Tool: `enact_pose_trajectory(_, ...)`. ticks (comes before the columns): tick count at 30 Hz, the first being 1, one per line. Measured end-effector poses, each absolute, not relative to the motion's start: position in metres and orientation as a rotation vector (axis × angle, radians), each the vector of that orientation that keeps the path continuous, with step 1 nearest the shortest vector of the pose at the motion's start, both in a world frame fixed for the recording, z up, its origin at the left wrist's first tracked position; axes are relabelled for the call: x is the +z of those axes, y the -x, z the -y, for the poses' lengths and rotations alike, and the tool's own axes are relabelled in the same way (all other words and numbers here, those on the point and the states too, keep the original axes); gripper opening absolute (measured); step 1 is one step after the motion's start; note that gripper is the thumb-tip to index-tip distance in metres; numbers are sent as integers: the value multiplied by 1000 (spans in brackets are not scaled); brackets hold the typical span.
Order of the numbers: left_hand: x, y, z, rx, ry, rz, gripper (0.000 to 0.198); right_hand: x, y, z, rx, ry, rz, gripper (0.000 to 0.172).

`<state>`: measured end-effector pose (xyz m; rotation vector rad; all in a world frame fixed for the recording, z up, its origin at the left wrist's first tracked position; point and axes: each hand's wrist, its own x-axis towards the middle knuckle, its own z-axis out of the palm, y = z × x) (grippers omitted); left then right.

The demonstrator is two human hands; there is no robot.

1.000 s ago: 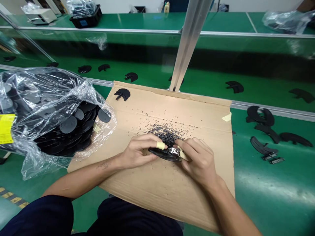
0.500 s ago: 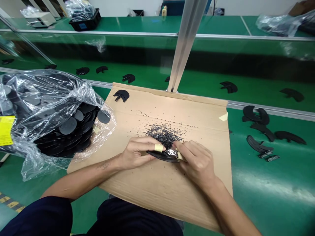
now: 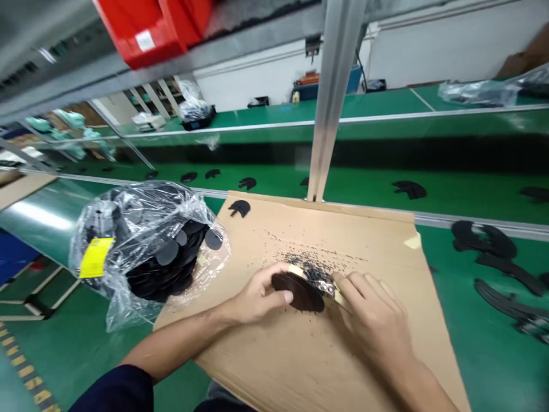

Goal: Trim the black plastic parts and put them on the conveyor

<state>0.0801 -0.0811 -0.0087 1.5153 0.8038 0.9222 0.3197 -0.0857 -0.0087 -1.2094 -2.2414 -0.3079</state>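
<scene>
My left hand [image 3: 257, 296] pinches a thin black disc [image 3: 300, 293] by its left side, thumb on the flat face. My right hand [image 3: 380, 309] is closed around a small pair of metal nippers [image 3: 326, 287], whose handles are mostly hidden by the fingers. The jaws are at the disc's upper right edge; whether they touch it I cannot tell. Pale tape wraps a left fingertip. Just beyond both hands lies a scattered heap of tiny black bits [image 3: 306, 264] on a cardboard sheet [image 3: 274, 355].
To the left, a clear plastic bag [image 3: 143, 200] spills many black discs and bears a yellow label [image 3: 96, 257]. Curved black parts [image 3: 484, 239] lie at the right, others along the back. A metal post [image 3: 330, 114] rises behind the cardboard; a red bin [image 3: 148, 34] hangs overhead.
My view has tilted upward and swung left. The disc has turned from nearly edge-on to show its flat face. Both hands keep their holds on the disc and the nippers.
</scene>
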Motion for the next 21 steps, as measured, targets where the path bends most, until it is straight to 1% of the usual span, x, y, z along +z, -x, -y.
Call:
enact_pose_trajectory(4, -4, -91, 75, 770, -1595, -767, 27, -15, -318, 81, -313, 1151, 2299, 24)
enact_pose_trajectory(6, -3, -94, 73, 788, -1677, -776, 30, -16, -320, 80, -356, 1134, 2266, 24)
enact_pose_trajectory(9, 2, -85, 62, 840, -1761, -786, 22, -15, -324, 78, -387, 1136, 2210, 23)
enact_pose_trajectory(10, 6, -78, 55, 850, -1778, -794, 22, -14, -325, 78, -382, 1138, 2194, 22)
enact_pose_trajectory(14, 30, -38, 7, 896, -1837, -889, 48, -14, -325, 77, -367, 1103, 2183, 20)
enact_pose_trajectory(17, 53, -4, -46, 823, -2084, -1206, 49, -16, -324, 75, -360, 1076, 2178, 21)
enact_pose_trajectory(19, 64, 20, -84, 623, -2261, -1619, 40, -19, -325, 75, -338, 1078, 2173, 22)
enact_pose_trajectory(21, 69, 44, -120, 541, -2244, -1847, 30, -24, -330, 74, -315, 1074, 2173, 24)
